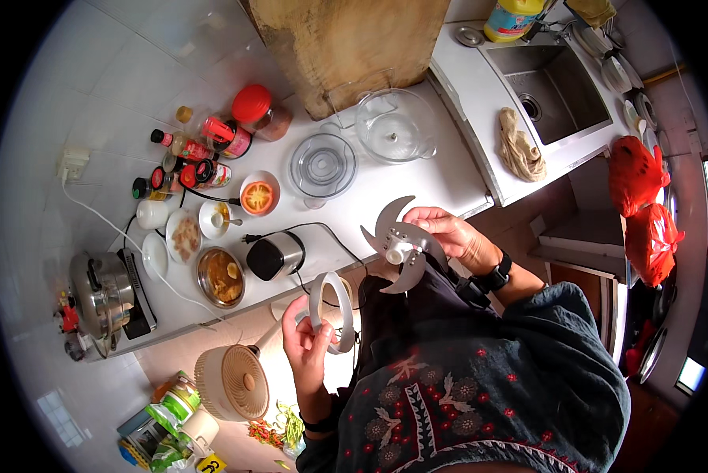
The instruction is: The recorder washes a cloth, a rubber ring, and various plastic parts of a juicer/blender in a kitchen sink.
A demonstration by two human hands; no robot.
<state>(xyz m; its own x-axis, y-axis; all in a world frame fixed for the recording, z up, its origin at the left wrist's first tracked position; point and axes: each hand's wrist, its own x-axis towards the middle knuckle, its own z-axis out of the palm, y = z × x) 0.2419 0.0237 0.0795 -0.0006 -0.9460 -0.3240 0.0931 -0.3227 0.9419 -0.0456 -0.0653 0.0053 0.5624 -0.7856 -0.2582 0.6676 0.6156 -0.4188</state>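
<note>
My right hand point(451, 233) pinches one wing of a food processor blade point(410, 241), a set of curved metal blades around a white plastic hub. In my left hand point(311, 343) is a pale grey plastic ring point(346, 316), gripped between thumb and fingers. The two parts are apart, both in front of the counter's edge. On the white counter stands a clear glass bowl point(396, 133) with a small pin at its centre. Beside it lies a clear round lid point(323, 168). Closer to my left hand, a black and silver motor unit point(276, 255) rests with its cord.
Along the wall stand seasoning jars point(212, 171), a bowl with a cut tomato point(258, 197), a metal bowl of food point(220, 278) and a steel pot point(99, 295). A wooden board point(342, 47) leans behind. Right are a sink point(552, 88) and cloth point(516, 148); below, a fan point(232, 381).
</note>
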